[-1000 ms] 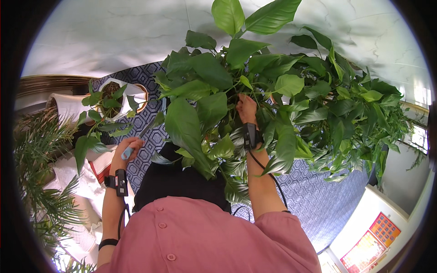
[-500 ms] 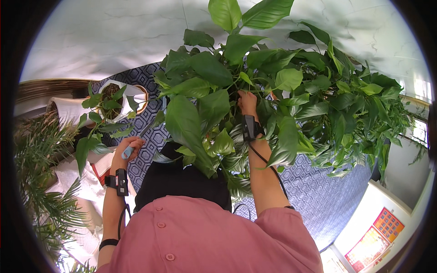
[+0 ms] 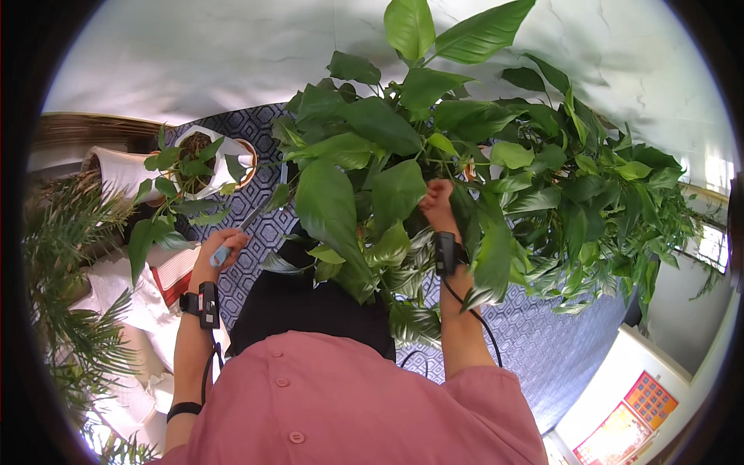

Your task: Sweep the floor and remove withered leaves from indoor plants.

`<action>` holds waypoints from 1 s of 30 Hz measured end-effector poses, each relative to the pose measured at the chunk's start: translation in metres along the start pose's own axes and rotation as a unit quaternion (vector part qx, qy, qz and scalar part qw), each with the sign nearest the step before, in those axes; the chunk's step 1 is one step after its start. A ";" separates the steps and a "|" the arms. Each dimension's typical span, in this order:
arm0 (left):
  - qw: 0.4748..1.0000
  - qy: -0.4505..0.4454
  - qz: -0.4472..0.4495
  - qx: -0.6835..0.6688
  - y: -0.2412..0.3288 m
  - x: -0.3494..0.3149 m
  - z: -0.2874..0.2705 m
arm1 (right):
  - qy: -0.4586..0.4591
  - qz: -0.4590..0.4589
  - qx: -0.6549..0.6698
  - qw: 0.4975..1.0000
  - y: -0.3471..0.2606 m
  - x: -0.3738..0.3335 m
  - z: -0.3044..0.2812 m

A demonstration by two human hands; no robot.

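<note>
My left hand (image 3: 223, 246) is closed round the light blue handle of a knife (image 3: 221, 255), whose narrow grey blade points up and away, toward a leaf tip. In the middle stands a big bushy plant (image 3: 325, 198) with broad glossy green leaves on long stalks. My right hand (image 3: 438, 203) reaches in among its stalks with the fingers curled together. Leaves partly cover those fingers, so whatever they pinch is hidden. Both wrists carry small black strapped devices with cables.
At the left, a white pot (image 3: 203, 133) holds a trailing plant, beside another white pot (image 3: 116, 174). Feathery fronds (image 3: 77, 263) fill the left edge. A marble-patterned wall (image 3: 232, 62) rises behind, over blue patterned flooring (image 3: 535, 333). A white cabinet (image 3: 628, 387) stands lower right.
My right hand has drawn slightly back toward me and right within the foliage, still curled. The plant appears shifted right in view. My left hand keeps the knife in nearly the same place.
</note>
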State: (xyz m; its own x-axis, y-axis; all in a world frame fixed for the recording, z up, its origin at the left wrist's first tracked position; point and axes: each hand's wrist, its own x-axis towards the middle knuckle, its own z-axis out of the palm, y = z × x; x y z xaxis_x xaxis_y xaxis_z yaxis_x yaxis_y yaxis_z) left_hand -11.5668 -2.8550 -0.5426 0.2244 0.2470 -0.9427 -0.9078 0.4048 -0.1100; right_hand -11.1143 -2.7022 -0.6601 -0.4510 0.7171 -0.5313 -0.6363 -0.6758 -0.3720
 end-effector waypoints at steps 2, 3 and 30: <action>1.000 0.002 -0.006 -0.012 0.000 0.002 -0.007 | -0.107 0.000 0.258 0.960 -0.014 -0.014 0.005; 0.999 -0.003 0.024 0.043 -0.001 0.003 -0.010 | -0.107 0.003 0.257 0.961 -0.021 -0.023 0.012; 0.997 0.013 0.020 0.077 -0.016 0.007 0.004 | 0.157 -0.143 -0.522 0.826 -0.017 -0.013 -0.008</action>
State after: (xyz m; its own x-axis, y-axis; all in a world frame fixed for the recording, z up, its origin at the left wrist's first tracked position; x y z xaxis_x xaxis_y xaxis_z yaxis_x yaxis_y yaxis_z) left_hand -11.5498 -2.8564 -0.5459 0.1772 0.2438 -0.9535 -0.8503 0.5257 -0.0237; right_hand -11.0928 -2.7008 -0.6528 -0.0878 0.9038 -0.4188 0.2713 -0.3828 -0.8831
